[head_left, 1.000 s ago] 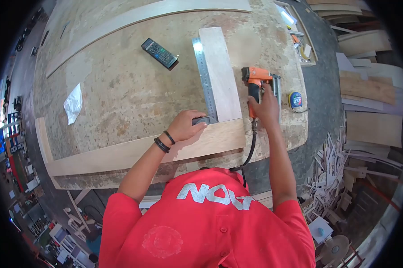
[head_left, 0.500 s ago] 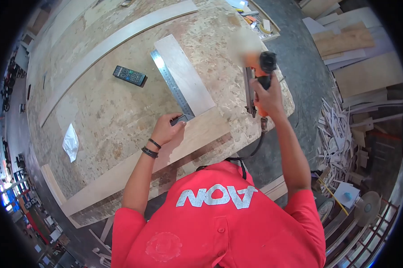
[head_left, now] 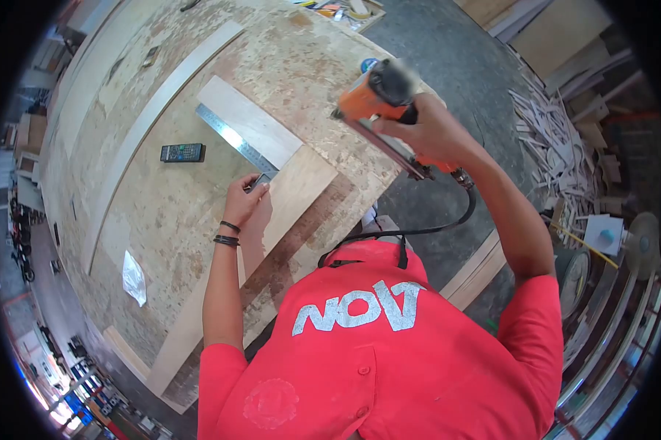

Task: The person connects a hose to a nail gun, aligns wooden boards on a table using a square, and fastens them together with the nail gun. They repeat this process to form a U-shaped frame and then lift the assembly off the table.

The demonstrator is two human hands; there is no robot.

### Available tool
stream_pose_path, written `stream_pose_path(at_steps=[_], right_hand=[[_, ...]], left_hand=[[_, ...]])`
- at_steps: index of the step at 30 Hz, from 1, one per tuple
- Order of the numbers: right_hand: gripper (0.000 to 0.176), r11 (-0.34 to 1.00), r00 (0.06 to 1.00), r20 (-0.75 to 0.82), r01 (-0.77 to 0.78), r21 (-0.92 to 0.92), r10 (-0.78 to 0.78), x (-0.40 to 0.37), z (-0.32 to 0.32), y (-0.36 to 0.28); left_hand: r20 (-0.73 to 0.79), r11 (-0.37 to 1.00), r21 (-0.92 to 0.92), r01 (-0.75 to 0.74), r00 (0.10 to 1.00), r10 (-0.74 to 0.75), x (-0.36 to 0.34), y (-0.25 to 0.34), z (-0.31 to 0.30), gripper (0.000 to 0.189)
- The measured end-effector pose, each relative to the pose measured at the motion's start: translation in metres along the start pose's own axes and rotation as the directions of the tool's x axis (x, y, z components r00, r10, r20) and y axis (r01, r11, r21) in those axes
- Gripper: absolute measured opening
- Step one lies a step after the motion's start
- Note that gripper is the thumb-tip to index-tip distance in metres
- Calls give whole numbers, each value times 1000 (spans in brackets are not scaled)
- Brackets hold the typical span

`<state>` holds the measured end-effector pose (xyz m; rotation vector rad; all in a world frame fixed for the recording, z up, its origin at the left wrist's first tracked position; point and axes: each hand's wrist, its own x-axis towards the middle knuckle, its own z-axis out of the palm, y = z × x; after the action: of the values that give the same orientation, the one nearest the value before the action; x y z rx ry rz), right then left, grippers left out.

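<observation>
Pinched the square [head_left: 236, 141] on the near board [head_left: 301, 183] with the left hand [head_left: 244, 199] fingers, and clasped the nailer [head_left: 378, 92] tight above the desk [head_left: 162, 205] in the right hand [head_left: 426, 132].

Your red shirt [head_left: 374, 367] carries big silver letters, "AON", upside down from your view. The steel ruler [head_left: 236, 141] has markings too small to read.

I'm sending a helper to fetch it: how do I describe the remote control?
On the big chipboard workbench, look left of the steel square held by the left hand. The remote control lies alone there: small, black, buttoned, unlike the pale wood strips around it.
</observation>
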<state>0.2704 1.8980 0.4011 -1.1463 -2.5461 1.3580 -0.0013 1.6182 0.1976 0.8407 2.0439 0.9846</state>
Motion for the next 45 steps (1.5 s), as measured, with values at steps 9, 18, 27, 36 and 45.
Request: stream_pose_path(at_steps=[9,18,27,36,45], right_hand=[[47,978,954,279,157,-137,-113,-15,42,6],[41,940,949,309,160,-302,-62,-25,60,-17],[43,941,951,302,163,-296,-70,-9,74,5],[40,934,949,314,114,-338,-2,-3,77,2],[39,923,956,288,159,-351,-55,-6,78,-4]], left_hand=[[-29,1000,-11,-20,999,20,0,-1,1,33],[-86,989,-80,-125,989,118,5,-15,3,33],[-65,992,-55,-116,992,113,4,-16,2,31],[-58,991,-60,-115,992,112,8,-22,3,34],[-70,991,-41,-129,990,126,6,-19,3,29]])
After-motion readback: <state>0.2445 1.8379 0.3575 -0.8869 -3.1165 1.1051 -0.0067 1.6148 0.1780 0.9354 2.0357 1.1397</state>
